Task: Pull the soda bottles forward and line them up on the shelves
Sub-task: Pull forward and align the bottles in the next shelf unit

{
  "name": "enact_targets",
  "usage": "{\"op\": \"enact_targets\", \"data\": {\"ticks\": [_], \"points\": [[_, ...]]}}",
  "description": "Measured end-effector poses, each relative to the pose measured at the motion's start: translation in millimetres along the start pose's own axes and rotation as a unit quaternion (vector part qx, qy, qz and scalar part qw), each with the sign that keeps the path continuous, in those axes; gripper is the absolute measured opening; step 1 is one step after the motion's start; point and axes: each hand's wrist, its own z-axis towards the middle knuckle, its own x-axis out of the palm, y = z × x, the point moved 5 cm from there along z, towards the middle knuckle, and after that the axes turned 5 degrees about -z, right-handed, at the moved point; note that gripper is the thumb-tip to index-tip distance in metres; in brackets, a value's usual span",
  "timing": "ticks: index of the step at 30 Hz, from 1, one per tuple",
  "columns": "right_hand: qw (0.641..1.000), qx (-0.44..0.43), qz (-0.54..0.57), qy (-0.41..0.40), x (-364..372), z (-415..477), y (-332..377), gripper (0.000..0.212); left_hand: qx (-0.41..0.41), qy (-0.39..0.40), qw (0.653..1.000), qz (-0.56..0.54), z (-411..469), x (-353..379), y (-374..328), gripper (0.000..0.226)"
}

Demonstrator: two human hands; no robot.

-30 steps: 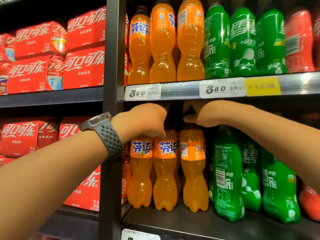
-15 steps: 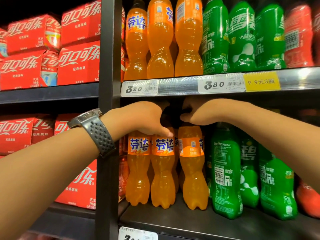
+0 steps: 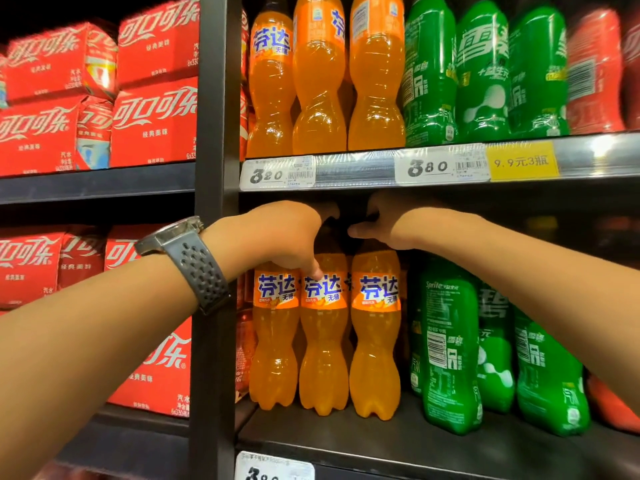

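Pulling orange bottles (image 3: pixel 323 341) forward below the price strip (image 3: pixel 346 171): left hand (image 3: pixel 277 237) fingers curled over two tops, right hand (image 3: pixel 391 221) fingers round a third's neck. Next, probably: draw level.

Three orange plastic soda bottles (image 3: pixel 323 334) are counted along the front edge of the lower shelf (image 3: pixel 381 441), and three more along the front edge of the upper shelf (image 3: pixel 353 169); those behind cannot be counted. Three green plastic bottles (image 3: pixel 450 344) are seen on each of these shelves. Of red plastic bottles (image 3: pixel 594 71), two are made out at the upper shelf's right end and one at the lower's. Four red wrapped drink packs (image 3: pixel 156 123) are stacked on the left-hand shelf (image 3: pixel 97 183), and four more are made out beneath it. Three white price tags (image 3: pixel 441 166) and one yellow tag (image 3: pixel 521 162) are counted. Two hands, a left hand (image 3: pixel 277 237) and a right hand (image 3: pixel 384 223), and one grey wristwatch (image 3: pixel 194 261) are seen.
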Motion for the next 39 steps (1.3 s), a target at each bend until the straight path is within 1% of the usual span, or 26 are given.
{"op": "enact_targets", "data": {"ticks": [2,3,5,7,8,9,11,14,16,17,19,21,24,25,28,31,34,35,39], "points": [[1.0,-0.001,-0.001,-0.027,0,-1,1,0.053,0.004,0.005,1.0,-0.009,1,2,2,0.053],[1.0,-0.009,-0.002,-0.026,-1,-1,2,0.053,0.009,0.004,1.0,-0.017,2,2,2,0.053],[0.999,-0.028,-0.002,0.022,-2,-2,0,0.052,0.018,-0.01,0.999,-0.027,3,4,4,0.051],[0.994,-0.044,0.008,0.101,-2,-4,-6,0.05,0.022,-0.025,0.999,-0.018,3,5,4,0.061],[0.99,-0.047,0.02,0.131,-2,-6,-9,0.046,0.022,-0.029,0.999,-0.013,3,6,4,0.062],[0.988,-0.05,0.031,0.146,-2,-7,-10,0.043,0.021,-0.033,0.999,-0.012,4,7,4,0.056],[0.989,-0.053,0.041,0.131,0,-7,-12,0.042,0.019,-0.037,0.999,-0.019,4,7,3,0.046],[0.994,-0.052,0.006,0.093,-1,-7,-11,0.061,0.017,-0.036,0.999,-0.021,3,4,-1,0.048],[0.995,-0.057,-0.021,0.085,-1,-6,-12,0.066,0.019,-0.034,0.999,-0.027,3,1,-4,0.047],[0.995,-0.059,-0.019,0.081,-2,-8,-14,0.065,0.024,-0.039,0.998,-0.037,3,-1,-7,0.046],[0.996,-0.065,-0.003,0.062,-7,-13,-17,0.057,0.046,-0.073,0.994,-0.07,3,-8,-17,0.044],[0.997,-0.062,-0.013,0.039,-14,-20,-27,0.051,0.072,-0.107,0.986,-0.104,5,-15,-31,0.043],[0.998,-0.057,-0.035,0.022,-28,-35,-45,0.049,0.109,-0.121,0.977,-0.138,10,-19,-56,0.054],[0.997,-0.058,-0.046,0.023,-32,-40,-51,0.049,0.126,-0.123,0.972,-0.158,11,-19,-65,0.057],[0.99,-0.033,-0.12,0.063,-39,-54,-75,0.046,0.167,-0.139,0.951,-0.218,10,-25,-88,0.051],[0.99,-0.016,-0.131,0.049,-48,-65,-97,0.039,0.167,-0.121,0.952,-0.226,18,-24,-102,0.051],[0.986,0.009,-0.151,0.075,-47,-70,-116,0.029,0.156,-0.106,0.954,-0.234,23,-21,-112,0.054],[0.985,0.014,-0.151,0.081,-45,-70,-122,0.028,0.155,-0.11,0.952,-0.24,25,-21,-115,0.053],[0.987,0.018,-0.141,0.079,-31,-67,-129,0.037,0.133,-0.131,0.953,-0.238,31,-22,-124,0.047]]}}
